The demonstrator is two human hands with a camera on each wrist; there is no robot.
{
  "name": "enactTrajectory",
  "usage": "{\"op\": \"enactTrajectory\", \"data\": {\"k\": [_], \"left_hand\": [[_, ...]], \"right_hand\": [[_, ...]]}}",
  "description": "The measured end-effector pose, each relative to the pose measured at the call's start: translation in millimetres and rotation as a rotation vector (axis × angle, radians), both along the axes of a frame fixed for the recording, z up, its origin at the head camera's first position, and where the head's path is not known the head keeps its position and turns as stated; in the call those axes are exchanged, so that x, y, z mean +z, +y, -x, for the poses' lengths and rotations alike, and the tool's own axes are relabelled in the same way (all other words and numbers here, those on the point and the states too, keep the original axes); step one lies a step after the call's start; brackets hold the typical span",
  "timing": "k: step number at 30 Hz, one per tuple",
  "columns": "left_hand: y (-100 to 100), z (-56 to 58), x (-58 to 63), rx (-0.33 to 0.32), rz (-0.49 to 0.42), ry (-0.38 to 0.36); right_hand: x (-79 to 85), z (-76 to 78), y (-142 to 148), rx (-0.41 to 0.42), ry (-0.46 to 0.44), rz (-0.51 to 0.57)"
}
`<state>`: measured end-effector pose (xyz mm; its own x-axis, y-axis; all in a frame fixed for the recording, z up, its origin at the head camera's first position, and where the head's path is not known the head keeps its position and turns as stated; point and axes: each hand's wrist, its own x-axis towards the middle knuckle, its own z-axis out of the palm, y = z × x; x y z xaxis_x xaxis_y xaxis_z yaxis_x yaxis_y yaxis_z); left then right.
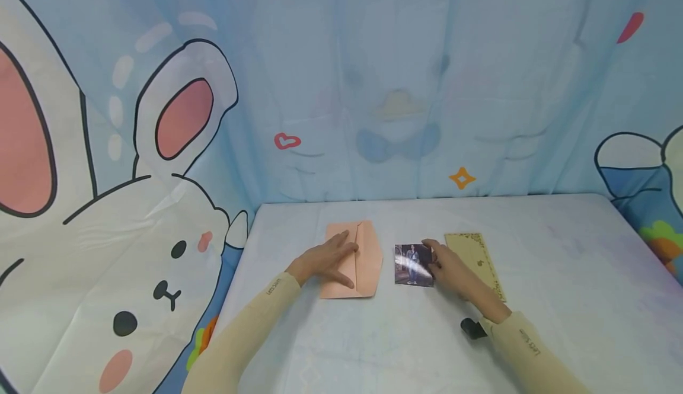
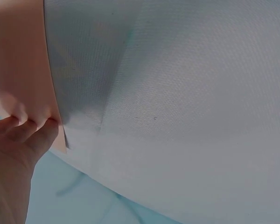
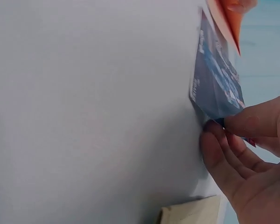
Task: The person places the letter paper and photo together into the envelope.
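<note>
A pink paper envelope [image 1: 368, 263] lies on the table with its pointed flap toward the right. My left hand [image 1: 329, 260] rests on it with fingers spread, and the left wrist view shows the fingertips on the envelope [image 2: 25, 56] close to its edge. A glossy photo [image 1: 412, 265] with dark colours is pinched at its right edge between the thumb and fingers of my right hand [image 1: 450, 269]. In the right wrist view the photo [image 3: 217, 74] tilts up from the white surface, its far end near the envelope's orange-looking corner [image 3: 227, 21].
A yellow card [image 1: 475, 252] with a patterned border lies behind and right of my right hand. The white table [image 1: 560, 275] ends at a blue curtain [image 1: 395, 86] at the back. A cartoon rabbit print [image 1: 149, 246] covers the left side.
</note>
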<state>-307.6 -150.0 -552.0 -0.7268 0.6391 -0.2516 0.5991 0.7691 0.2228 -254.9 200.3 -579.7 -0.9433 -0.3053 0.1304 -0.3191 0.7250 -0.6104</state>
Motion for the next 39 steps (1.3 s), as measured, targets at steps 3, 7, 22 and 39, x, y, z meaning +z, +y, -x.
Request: {"op": "enactTrajectory", "data": {"k": [3,7,22,39], "left_hand": [[0.3,0.5,-0.7,0.001,0.001,-0.002],[0.1,1.0,-1.8,0.001,0.0,0.0],[-0.7,1.0,-2.2,-0.014,-0.011,0.027],[0.8,1.4,-3.8,-0.001,0.019,0.037]], "right_hand": [[2.5,4.2,6.5,0.013,-0.042,0.042],[8.9,7.5,11.7,0.01,-0.137,0.071],[19.2,24.2,5.5,0.062,-0.244,0.142],[20.8,34.0,-13.5,0.053,-0.297,0.148]]}}
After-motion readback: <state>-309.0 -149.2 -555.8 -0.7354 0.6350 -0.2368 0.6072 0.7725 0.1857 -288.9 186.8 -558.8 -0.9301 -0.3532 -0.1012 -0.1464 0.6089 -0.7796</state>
